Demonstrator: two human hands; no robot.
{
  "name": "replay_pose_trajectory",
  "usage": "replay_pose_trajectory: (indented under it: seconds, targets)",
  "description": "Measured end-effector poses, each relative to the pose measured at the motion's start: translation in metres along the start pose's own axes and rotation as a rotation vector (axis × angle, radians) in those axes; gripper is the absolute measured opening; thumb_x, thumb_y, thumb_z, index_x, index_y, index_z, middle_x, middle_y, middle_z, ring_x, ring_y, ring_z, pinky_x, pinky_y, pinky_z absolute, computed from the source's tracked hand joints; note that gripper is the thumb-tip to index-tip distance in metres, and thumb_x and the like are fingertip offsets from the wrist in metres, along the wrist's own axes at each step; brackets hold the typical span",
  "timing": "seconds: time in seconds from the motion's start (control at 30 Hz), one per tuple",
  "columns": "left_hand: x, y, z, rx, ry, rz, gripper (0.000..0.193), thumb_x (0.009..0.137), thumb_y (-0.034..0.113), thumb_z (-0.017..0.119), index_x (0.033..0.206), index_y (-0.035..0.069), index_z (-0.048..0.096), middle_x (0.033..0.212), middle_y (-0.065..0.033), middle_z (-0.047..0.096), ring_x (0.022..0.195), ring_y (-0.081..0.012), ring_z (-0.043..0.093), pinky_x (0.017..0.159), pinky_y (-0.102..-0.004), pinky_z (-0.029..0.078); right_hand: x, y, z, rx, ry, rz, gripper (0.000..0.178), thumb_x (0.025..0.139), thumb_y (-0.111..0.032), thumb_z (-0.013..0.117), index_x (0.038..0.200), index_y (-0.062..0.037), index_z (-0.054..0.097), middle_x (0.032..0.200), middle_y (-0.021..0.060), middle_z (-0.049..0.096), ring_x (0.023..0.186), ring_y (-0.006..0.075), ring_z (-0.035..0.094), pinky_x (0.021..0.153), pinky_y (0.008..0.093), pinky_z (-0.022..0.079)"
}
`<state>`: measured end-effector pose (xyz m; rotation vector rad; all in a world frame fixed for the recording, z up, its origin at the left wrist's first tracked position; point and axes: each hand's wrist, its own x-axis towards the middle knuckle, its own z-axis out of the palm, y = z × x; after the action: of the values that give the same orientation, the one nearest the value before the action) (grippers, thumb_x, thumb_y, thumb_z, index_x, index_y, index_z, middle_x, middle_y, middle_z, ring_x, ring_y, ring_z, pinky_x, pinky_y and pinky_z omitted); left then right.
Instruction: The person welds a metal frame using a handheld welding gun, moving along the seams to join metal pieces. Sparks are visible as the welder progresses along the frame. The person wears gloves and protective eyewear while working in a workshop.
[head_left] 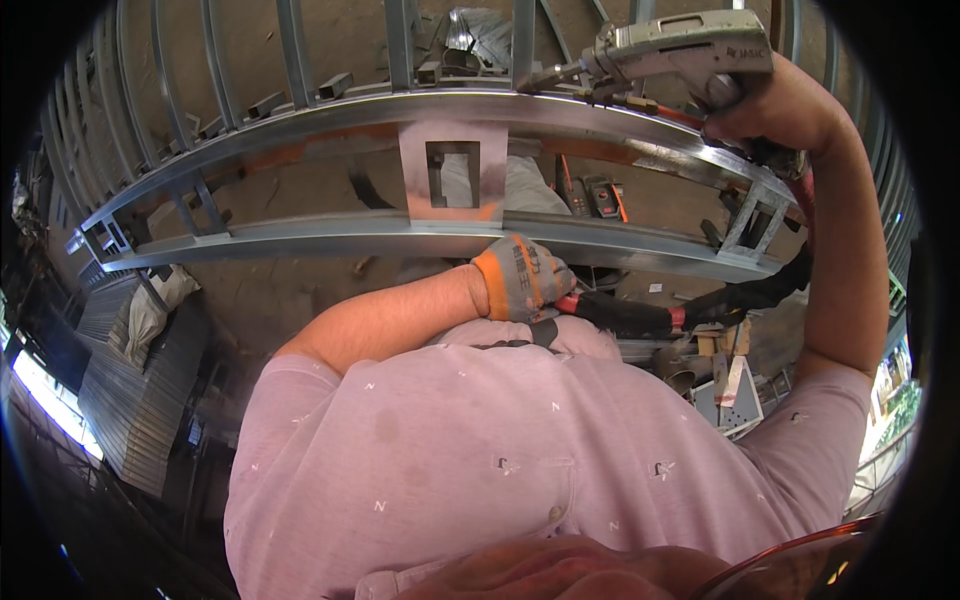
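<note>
Closest to me is the person's pale pink short-sleeved shirt (pixel 520 450), filling the low part of the view. Just past it, down by the belly, the left hand (pixel 522 278) wears a grey and orange work glove. This hand is curled shut around the red and black handles of a hand tool (pixel 625 313) that pokes out to the person's right. The tip of that tool is hidden, so I cannot tell what kind it is.

The two hands are well apart. The right hand (pixel 770 110) is bare and lifted high, with the arm bent up at the elbow. It is wrapped tight around the grip of a grey welding gun (pixel 680 50). The thin nose of the gun points to the left and sits just above the long shiny metal frame (pixel 300 130).

That frame is made of two long silver bars with short bars between them. A flat square metal plate with a window cut in it (pixel 453 172) bridges the two long bars, right above the gloved hand.

Further off is a brown dirt floor (pixel 300 290). A stack of grey metal sheets (pixel 140 400) lies far to the left. Some small boxes (pixel 728 395) sit to the right.
</note>
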<state>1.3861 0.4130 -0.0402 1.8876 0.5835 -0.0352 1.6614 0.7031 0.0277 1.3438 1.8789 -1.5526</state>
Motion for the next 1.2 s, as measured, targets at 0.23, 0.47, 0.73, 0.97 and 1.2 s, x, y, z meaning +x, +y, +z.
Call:
replay_pose_trajectory:
  seconds: [0.23, 0.47, 0.73, 0.97, 1.2]
  targets:
    - [0.005, 0.003, -0.003, 0.002, 0.067, 0.027, 0.03, 0.079, 0.032, 0.077, 0.103, 0.015, 0.073, 0.09, -0.0038, 0.074, 0.087, -0.0292, 0.075, 0.073, -0.0432, 0.058, 0.002, -0.012, -0.008, -0.008, -0.054, 0.048, 0.063, 0.069, -0.004, 0.09, 0.129, -0.0009, 0.071, 0.113, 0.0085, 0.075, 0.101, 0.0202, 0.068, 0.091, 0.0367, 0.056]
    - [0.01, 0.006, -0.003, 0.018, 0.072, -0.007, 0.032, 0.078, 0.032, 0.077, 0.104, 0.015, 0.073, 0.088, -0.0052, 0.074, 0.087, -0.0296, 0.075, 0.072, -0.0436, 0.058, -0.007, -0.06, 0.007, -0.265, -0.06, -0.131, 0.052, 0.076, -0.009, 0.089, 0.125, -0.0036, 0.074, 0.102, 0.0051, 0.076, 0.09, 0.0165, 0.069, 0.081, 0.0339, 0.058]
    - [0.015, 0.008, -0.002, 0.045, 0.04, -0.018, 0.032, 0.077, 0.033, 0.077, 0.103, 0.016, 0.072, 0.09, -0.0038, 0.073, 0.088, -0.0287, 0.075, 0.072, -0.0434, 0.058, -0.005, -0.073, -0.013, -0.244, -0.232, 0.012, 0.055, 0.078, -0.013, 0.089, 0.13, -0.0054, 0.073, 0.1, 0.0068, 0.076, 0.088, 0.0163, 0.07, 0.078, 0.0331, 0.058]
    - [0.02, 0.009, -0.003, 0.05, -0.008, -0.059, 0.031, 0.078, 0.035, 0.078, 0.102, 0.017, 0.071, 0.089, -0.0034, 0.074, 0.088, -0.0279, 0.076, 0.074, -0.0427, 0.059, -0.012, -0.089, 0.003, -0.308, -0.127, 0.035, 0.056, 0.08, -0.012, 0.088, 0.133, -0.0057, 0.071, 0.1, 0.006, 0.076, 0.087, 0.015, 0.069, 0.076, 0.0317, 0.059]
    - [0.019, 0.006, 0.0, 0.028, 0.006, -0.031, 0.048, 0.073, 0.035, 0.084, 0.114, 0.017, 0.07, 0.089, -0.0039, 0.07, 0.088, -0.0293, 0.073, 0.076, -0.0434, 0.059, -0.003, -0.072, -0.017, -0.224, -0.273, 0.039, 0.062, 0.081, -0.013, 0.09, 0.14, -0.0073, 0.069, 0.106, 0.0048, 0.075, 0.093, 0.0152, 0.069, 0.081, 0.0314, 0.059]
